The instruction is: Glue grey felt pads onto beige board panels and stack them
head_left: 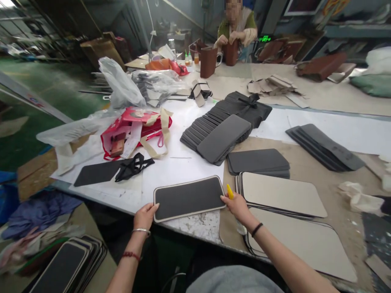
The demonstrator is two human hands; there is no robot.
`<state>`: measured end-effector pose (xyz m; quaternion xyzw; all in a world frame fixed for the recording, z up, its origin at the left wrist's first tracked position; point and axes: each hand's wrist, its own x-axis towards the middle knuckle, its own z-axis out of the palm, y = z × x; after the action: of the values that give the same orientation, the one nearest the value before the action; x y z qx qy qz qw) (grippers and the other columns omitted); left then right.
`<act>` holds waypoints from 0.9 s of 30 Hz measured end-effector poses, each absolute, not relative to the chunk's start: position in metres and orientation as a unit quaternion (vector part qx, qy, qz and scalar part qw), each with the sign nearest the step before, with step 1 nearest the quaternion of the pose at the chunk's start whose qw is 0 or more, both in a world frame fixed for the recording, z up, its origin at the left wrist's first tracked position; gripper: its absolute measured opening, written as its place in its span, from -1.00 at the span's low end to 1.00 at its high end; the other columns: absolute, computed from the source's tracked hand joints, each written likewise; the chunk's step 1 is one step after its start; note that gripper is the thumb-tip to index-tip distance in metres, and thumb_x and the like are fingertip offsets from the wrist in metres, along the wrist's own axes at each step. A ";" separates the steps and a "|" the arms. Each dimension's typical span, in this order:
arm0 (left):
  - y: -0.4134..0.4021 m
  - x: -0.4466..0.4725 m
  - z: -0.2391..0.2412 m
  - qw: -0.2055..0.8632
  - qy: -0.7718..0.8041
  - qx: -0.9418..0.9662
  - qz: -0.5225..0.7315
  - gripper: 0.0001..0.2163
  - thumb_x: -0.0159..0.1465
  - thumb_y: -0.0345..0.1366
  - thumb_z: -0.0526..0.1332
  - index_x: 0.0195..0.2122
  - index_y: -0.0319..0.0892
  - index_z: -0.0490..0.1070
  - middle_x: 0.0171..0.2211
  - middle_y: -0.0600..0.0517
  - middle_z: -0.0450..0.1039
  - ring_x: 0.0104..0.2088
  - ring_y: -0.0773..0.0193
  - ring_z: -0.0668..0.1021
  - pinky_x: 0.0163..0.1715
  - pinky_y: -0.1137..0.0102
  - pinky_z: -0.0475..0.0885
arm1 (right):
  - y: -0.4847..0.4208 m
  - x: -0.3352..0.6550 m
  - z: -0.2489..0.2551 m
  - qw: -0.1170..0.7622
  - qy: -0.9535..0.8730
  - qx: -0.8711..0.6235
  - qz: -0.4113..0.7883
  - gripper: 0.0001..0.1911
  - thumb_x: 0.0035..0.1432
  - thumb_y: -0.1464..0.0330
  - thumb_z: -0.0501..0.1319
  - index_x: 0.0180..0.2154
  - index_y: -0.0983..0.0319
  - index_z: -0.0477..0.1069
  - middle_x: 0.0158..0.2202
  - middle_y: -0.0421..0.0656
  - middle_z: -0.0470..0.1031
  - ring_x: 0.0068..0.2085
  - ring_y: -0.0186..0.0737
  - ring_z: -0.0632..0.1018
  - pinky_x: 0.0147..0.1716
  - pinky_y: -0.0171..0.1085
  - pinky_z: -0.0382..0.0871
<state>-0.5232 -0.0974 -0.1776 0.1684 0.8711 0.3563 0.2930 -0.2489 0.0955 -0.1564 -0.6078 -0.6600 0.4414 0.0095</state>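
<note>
Both hands at work on one piece: a dark grey, flat, rounded-corner panel with a beige border (189, 198), spanning the gap between them over the near edge of the white-papered bench (183, 167); cannot tell whether it rests or is slightly raised. Left hand (144, 217) pinches its left end near the close corner, thumb on top, fingers mostly hidden below. Right hand (238, 207) pinches the right end, thumb on the border; a yellow pointed object (229, 192) juts up from this hand, its remainder hidden. Just right of the right hand, a stack of beige rounded panels with dark edges (282, 194); a second beige stack (308, 242) lies nearer the body, partly behind the right forearm. Beyond the right hand, a low pile of plain dark grey panels (259, 162), then a long fanned row of grey pieces (214, 122). Ahead of the left hand and to its left, a tangle of black straps (134, 167); past it, an open red-and-pink bag (124, 130). Low and left of the left hand, a stack of beige-bordered dark panels (65, 264). Far beyond both hands, a co-worker (249, 28) handles a brown upright box (231, 53).
</note>
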 end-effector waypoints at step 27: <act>-0.077 -0.535 -0.187 0.264 0.913 0.172 0.258 -0.81 -0.07 -0.17 0.20 -0.62 -0.12 0.21 -0.66 0.15 0.29 -0.56 0.33 0.38 -0.50 0.45 0.25 | 0.099 -0.259 -0.175 -0.148 -0.705 -0.620 0.309 -0.61 0.12 0.18 0.06 -0.29 0.38 0.44 -0.58 -0.07 0.45 -0.44 -0.17 0.50 -0.49 -0.34 0.17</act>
<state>-0.5350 -0.0774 -0.1870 0.1720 0.9133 0.2580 0.2642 -0.2594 0.0989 -0.1754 -0.6204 -0.7054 0.3092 -0.1483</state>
